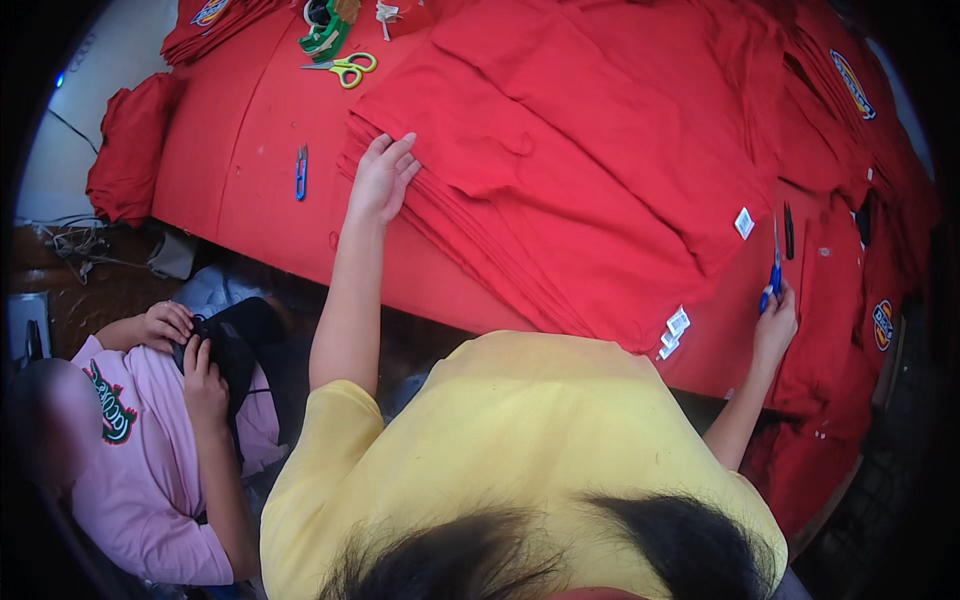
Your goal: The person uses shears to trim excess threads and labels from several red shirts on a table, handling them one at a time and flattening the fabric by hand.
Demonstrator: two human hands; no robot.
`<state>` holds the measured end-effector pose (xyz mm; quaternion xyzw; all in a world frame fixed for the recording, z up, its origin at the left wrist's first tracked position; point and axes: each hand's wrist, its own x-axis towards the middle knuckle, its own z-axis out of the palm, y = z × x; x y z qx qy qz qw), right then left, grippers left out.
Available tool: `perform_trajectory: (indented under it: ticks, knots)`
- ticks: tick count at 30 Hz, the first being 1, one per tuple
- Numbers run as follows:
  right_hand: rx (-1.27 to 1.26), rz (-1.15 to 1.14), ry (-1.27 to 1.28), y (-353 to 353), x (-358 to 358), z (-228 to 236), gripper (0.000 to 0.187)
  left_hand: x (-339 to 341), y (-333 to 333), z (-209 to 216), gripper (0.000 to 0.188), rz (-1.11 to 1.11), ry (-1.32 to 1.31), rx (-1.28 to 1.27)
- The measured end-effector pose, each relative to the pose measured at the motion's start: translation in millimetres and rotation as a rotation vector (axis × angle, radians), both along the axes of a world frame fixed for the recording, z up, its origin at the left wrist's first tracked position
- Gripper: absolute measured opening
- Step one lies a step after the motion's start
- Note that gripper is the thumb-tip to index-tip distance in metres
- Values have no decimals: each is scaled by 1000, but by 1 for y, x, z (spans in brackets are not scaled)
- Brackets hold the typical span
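Note:
A stack of flat red garments [590,160] lies across the table in front of me, with small white labels [678,322] at its near right corner. My left hand [385,178] rests at the stack's left edge, palm turned up and fingers apart, holding nothing that I can see. In my right hand [775,325] are blue-handled scissors [776,262], gripped by the handles with the blades pointing away from me. They are over the table, right of the stack. Another white label [744,223] shows on the garment's right side.
Yellow-handled scissors [350,69], a green tape dispenser [326,30] and blue thread snips [301,172] lie on the red-covered table [250,190]. A black pen-like tool [788,232] is beyond my right hand. More red garments [830,300] are heaped at right. A person in pink [150,480] sits at left.

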<state>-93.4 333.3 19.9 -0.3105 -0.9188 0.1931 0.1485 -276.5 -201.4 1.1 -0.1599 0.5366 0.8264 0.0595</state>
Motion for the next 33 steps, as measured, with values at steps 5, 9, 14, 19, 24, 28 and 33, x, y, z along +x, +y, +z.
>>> perform_trajectory:
  ticks: [5,9,14,19,24,28,33]
  knots:
    - [276,43,-157,5,36,-21,33,4,11,-7,64,155,99,-207]
    - [463,4,-265,-20,35,1,28,19,30,2,49,339,400,-945]
    - [-317,675,-9,-131,24,14,23,19,82,16,39,-310,773,-1333]
    - [-194,1003,-85,-194,53,6,26,13,68,11,20,-484,657,-1168]
    - [-176,864,22,-172,83,5,20,55,-49,45,20,-507,290,-1473]
    - [-52,909,-43,-167,91,0,14,92,-63,62,29,-476,72,-2001]
    - [-53,967,-182,-161,86,10,10,81,4,22,21,-171,729,-1734]
